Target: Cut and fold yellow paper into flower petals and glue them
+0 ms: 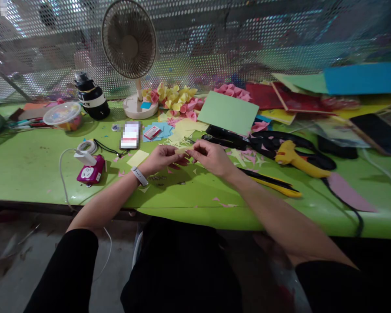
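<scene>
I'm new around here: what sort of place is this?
Probably a paper-crafting workspace: yellow folded-paper flower shapes, a flat light-green paper sheet and what looks like a yellow plastic glue gun.

The black bottle (pixel 99 112) beside the fan (pixel 129 45) carries dark capital letters on its white band (pixel 93 102); the end looks like "KY", though the view is soft and the start of the word curves out of sight. The small red-and-white box (pixel 152 132) bears print too tiny to read. On the bright screen (pixel 130 135) near it, everything is blurred into blocks.
</scene>
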`<state>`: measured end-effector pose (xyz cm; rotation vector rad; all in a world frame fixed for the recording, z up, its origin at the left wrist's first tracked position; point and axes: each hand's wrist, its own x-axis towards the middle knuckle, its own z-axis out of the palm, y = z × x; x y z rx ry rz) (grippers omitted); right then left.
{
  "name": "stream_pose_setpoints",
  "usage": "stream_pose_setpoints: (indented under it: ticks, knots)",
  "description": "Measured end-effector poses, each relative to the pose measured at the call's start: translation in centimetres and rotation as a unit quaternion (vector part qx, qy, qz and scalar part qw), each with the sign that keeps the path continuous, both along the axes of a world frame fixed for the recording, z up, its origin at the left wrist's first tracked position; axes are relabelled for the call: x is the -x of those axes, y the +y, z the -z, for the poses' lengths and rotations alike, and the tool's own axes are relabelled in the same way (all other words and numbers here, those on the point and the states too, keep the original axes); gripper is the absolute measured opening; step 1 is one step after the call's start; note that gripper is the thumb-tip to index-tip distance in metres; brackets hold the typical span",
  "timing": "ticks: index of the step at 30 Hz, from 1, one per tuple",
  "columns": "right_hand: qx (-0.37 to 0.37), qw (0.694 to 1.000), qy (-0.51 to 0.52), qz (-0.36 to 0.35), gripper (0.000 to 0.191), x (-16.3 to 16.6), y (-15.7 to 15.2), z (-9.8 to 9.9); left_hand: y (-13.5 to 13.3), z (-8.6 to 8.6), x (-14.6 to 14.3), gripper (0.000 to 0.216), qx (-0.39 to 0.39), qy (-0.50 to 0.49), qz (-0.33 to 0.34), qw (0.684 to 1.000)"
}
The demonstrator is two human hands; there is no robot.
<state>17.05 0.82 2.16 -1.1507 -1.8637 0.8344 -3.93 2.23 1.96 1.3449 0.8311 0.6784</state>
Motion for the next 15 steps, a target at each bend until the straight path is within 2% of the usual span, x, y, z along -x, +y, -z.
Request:
stream_pose_setpoints:
  ticks: [7, 15]
  knots:
    - [0.070, 0.996, -0.016, -0.053, 0.044, -0.5, 0.4, -0.4, 0.2, 0.1, 0.0, 0.032, -0.013, 0.020, 0.004, 1.000]
    - [0.129, 0.987, -0.063, -0.078, 0.023, -1.7, 0.9, -0.6, 0.7, 0.4, 0.3, 0.034, -0.032, 0.042, 0.020, 0.998]
